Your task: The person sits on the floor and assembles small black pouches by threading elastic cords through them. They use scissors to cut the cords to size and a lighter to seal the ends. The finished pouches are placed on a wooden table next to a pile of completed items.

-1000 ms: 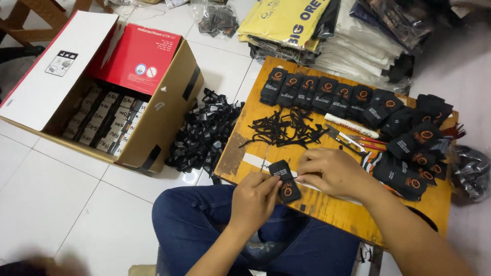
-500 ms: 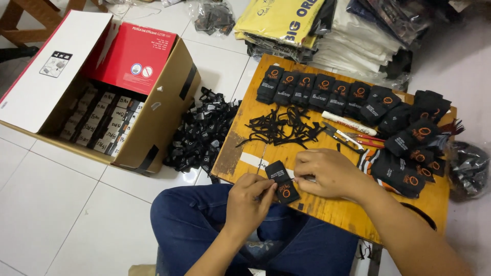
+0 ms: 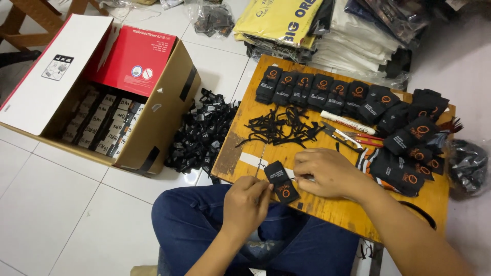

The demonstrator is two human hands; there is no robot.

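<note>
My left hand [image 3: 247, 202] pinches the near edge of a small black tag with an orange ring mark [image 3: 282, 182], held just above the front edge of a wooden board [image 3: 240, 148]. My right hand [image 3: 327, 171] rests fingers curled on the board right beside the tag, touching its right side; what lies under its fingers is hidden. Past the hands lies a tangle of black strings [image 3: 284, 125]. A row of stacked black tags [image 3: 327, 92] runs along the board's far edge, with more stacks [image 3: 409, 148] at the right.
An open cardboard box with red and white flaps [image 3: 153, 117] stands at left, holding rows of small packets. A heap of black tags [image 3: 202, 135] lies on the tiled floor beside it. A white marker [image 3: 348, 122], scissors and pens lie mid-board. Folded bags are piled behind.
Both hands have stayed at the board's front edge with the tag between them; the fingers have shifted only slightly.
</note>
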